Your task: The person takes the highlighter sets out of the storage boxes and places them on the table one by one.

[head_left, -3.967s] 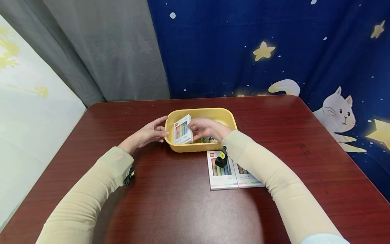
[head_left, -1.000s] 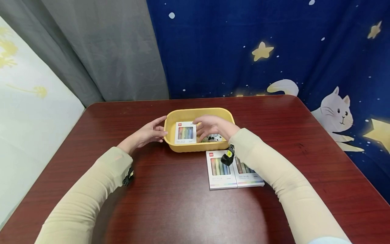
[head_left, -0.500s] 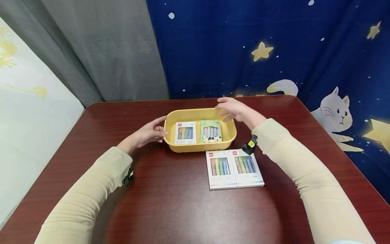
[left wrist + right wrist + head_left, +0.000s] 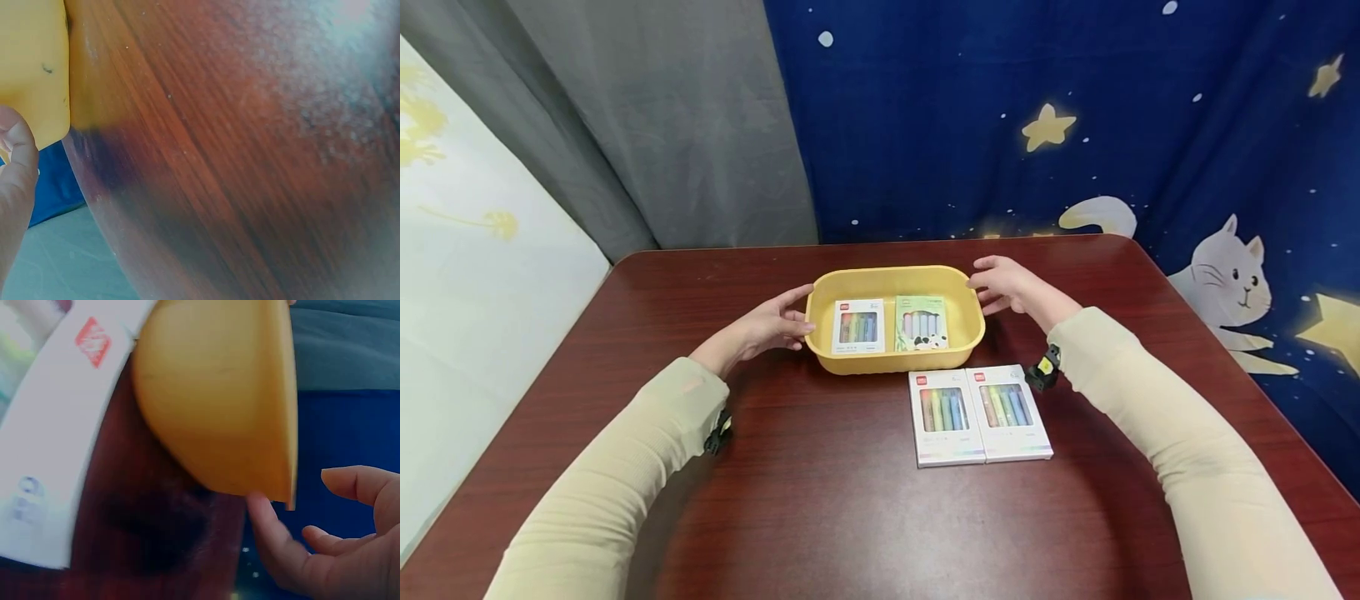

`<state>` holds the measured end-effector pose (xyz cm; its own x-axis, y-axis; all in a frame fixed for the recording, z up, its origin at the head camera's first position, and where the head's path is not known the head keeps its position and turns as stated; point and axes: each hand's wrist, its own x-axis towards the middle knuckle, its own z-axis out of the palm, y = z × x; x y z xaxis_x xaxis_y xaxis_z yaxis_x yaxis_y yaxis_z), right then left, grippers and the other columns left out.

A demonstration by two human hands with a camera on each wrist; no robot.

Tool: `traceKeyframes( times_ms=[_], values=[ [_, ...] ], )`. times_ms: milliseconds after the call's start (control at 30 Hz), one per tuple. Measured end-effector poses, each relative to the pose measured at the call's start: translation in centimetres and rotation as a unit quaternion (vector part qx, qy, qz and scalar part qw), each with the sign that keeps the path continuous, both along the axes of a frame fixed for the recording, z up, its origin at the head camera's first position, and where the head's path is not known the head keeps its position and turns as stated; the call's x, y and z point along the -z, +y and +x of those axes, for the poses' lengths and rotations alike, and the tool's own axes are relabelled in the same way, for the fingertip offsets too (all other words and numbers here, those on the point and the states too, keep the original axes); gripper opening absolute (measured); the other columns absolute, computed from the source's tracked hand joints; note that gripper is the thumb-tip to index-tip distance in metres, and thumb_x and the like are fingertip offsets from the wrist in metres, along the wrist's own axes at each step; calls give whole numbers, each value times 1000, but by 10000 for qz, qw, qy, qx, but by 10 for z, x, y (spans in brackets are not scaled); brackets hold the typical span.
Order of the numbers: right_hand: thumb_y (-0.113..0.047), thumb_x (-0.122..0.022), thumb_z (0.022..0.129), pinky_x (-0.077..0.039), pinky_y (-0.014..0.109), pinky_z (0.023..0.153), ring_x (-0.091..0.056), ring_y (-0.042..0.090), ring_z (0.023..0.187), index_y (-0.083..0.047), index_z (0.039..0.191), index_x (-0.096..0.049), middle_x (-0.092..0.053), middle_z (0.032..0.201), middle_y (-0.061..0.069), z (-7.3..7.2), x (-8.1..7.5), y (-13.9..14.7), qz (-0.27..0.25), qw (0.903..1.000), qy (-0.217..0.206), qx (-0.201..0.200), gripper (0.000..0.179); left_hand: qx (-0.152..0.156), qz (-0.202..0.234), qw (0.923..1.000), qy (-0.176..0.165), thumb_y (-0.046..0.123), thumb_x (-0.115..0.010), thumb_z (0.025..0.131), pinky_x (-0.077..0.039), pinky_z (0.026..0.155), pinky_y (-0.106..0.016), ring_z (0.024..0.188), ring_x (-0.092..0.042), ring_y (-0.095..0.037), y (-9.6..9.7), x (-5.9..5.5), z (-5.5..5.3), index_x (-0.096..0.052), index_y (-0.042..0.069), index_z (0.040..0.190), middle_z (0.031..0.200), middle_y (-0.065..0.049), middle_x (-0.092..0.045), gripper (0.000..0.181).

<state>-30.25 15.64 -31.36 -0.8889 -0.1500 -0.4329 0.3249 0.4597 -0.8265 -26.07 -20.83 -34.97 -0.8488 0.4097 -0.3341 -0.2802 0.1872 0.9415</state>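
A yellow plastic basket [image 4: 891, 363] stands on the table. Inside it lie flat, side by side, a white window box of coloured sticks [image 4: 858, 327] and a green panda-printed box of pale sticks [image 4: 921, 322]. My left hand [image 4: 756, 332] is at the basket's left end, index finger and thumb touching its rim; the thumb [image 4: 19, 140] shows against the yellow wall in the left wrist view. At the opposite end is my right hand [image 4: 1011, 287], fingers spread and holding nothing. Its thumb tip [image 4: 257, 503] is right at the basket's wall in the right wrist view.
Two more white window boxes lie flat in front of the basket, a left one [image 4: 946, 418] and a right one [image 4: 1009, 412], edge to edge. The dark red wooden table [image 4: 820, 517] ends at a grey curtain [image 4: 700, 125] and a blue star-patterned curtain [image 4: 925, 125].
My right hand has let go of the tilted white box, which now lies flat in the basket. That hand has moved right to the basket's right end. My left hand has stayed in place.
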Motion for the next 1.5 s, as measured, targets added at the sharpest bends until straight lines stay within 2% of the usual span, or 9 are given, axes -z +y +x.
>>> traceKeyframes(
  times_ms=[133,333,533,800,967,1067,1200,1367,1500],
  values=[
    [-7,-49,91,-55,34,68,-56,28,103,-9,146,-16,-40,133,21,1,10,3,-187,9994,-277,-74,64,-82,-58,9999,-76,-1,-55,89,-50,62,-24,65,-57,-12,2,0,-1,-9,22,148,86,-3,-57,79],
    [1,-49,88,-55,34,65,-64,17,79,-13,147,-14,-45,124,23,5,16,7,-607,9970,-423,-212,70,-122,-75,9999,-76,-1,-55,88,-50,62,-25,64,-57,-11,3,0,-2,-10,22,148,87,-4,-57,79],
    [4,-50,85,-55,36,66,-64,17,78,-14,147,-13,-45,121,22,6,21,13,-945,9932,-517,-437,74,-101,-180,9998,-54,1,-56,88,-50,64,-25,65,-57,-12,3,-2,-1,-10,20,148,89,-4,-58,78],
    [4,-48,86,-55,34,64,-63,17,79,-11,146,-15,-45,117,20,5,25,17,-1303,9884,-603,-493,70,-226,-1092,9938,-22,8,-60,87,-51,69,-26,73,-58,-10,8,-15,-1,-15,16,147,105,-10,-56,76],
    [5,-49,86,-55,34,64,-63,17,77,-11,146,-15,-47,113,18,4,26,18,-1366,9875,-635,-464,71,-617,-1537,9862,82,13,-58,89,-52,75,-28,82,-60,-10,16,-31,-5,-21,8,145,123,-18,-50,67],
    [4,-49,87,-55,33,63,-63,17,77,-12,146,-16,-47,112,18,3,26,17,-1350,9877,-658,-443,70,-919,-1505,9843,116,13,-55,91,-52,75,-26,82,-60,-11,21,-42,-8,-25,7,144,126,-19,-48,61],
    [4,-49,87,-55,35,65,-63,18,79,-13,146,-16,-46,115,18,3,26,16,-1340,9876,-684,-447,70,-1096,-1222,9864,-20,14,-52,93,-53,74,-24,91,-60,-19,32,-53,-12,-27,8,143,132,-19,-43,56],
    [5,-49,87,-55,37,67,-63,19,81,-13,146,-16,-43,120,20,2,27,16,-1405,9865,-709,-453,69,-995,-973,9897,-334,17,-48,95,-49,88,-32,121,-45,-31,50,-61,-13,-23,9,145,143,-17,-33,56],
    [6,-49,86,-55,37,68,-63,20,81,-12,145,-16,-42,122,22,2,27,16,-1463,9856,-711,-457,70,-913,-869,9899,-644,20,-43,97,-38,101,-42,129,-34,-35,62,-57,-14,-16,8,146,148,-18,-21,57]
  ],
)
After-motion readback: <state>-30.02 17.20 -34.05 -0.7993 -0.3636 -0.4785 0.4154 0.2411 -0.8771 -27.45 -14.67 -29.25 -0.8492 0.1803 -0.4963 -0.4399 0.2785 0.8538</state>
